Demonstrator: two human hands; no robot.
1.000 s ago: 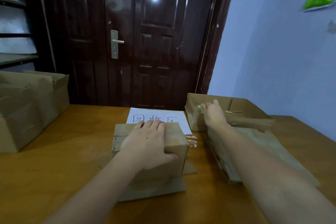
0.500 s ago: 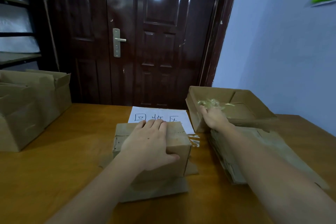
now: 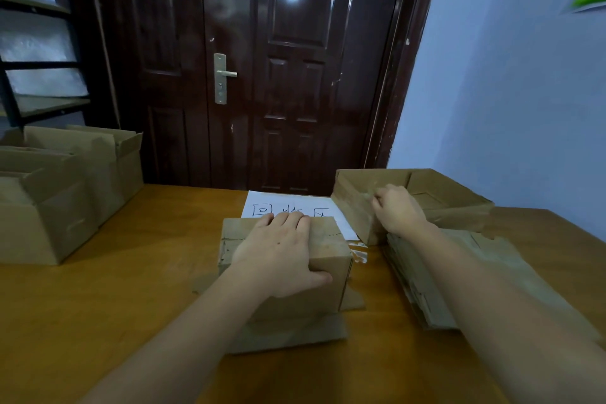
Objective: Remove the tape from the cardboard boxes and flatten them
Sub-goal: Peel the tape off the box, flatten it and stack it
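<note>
Scanning from the left, I see two open cardboard boxes (image 3: 65, 193) crowding the worktop's (image 3: 98, 321) left edge, with bare wood between them and the middle. My left hand (image 3: 282, 256) lies spread on the small taped box (image 3: 331, 259) at centre, fingers straight, thumb hooked over its near edge. A white paper sheet (image 3: 288, 207) lies just behind it. My right hand (image 3: 398, 211) hovers at the near wall of one open box (image 3: 439, 193), fingers curled; whether it pinches anything, I cannot tell. One stack of flattened cardboard (image 3: 436, 275) lies under that forearm, near the right edge.
</note>
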